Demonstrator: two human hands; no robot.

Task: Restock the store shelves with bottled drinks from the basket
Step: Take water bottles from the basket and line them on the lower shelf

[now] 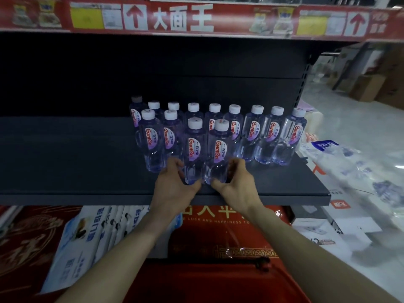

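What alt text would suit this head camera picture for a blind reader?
The left hand grips the left front bottle and the right hand the right front bottle on a dark shelf. More white-capped bottles stand behind, under a red banner.

Clear white-capped water bottles point(271, 132) stand upright in rows on the dark shelf point(65, 160).
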